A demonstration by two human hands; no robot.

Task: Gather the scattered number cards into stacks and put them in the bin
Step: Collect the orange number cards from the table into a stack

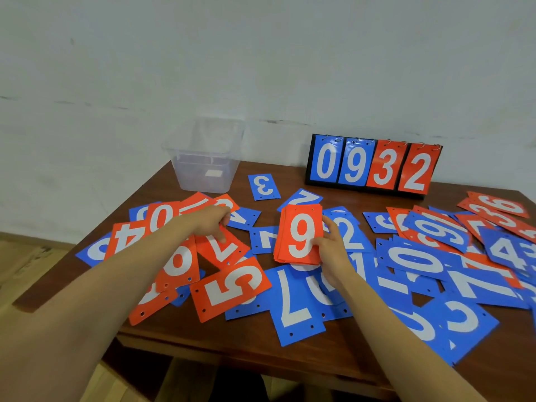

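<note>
Centrally, red stack (300, 233) in right hand (330, 246), left hand (213, 220) nearby.

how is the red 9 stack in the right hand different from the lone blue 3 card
The red stack of cards topped by a white 9 is many cards thick; the single blue 3 card is one sheet. The right hand grips the stack; the blue card lies flat on the brown wooden table. The 9 reads upright here, the 3 upside down. Both have white numerals and punched holes.
</note>
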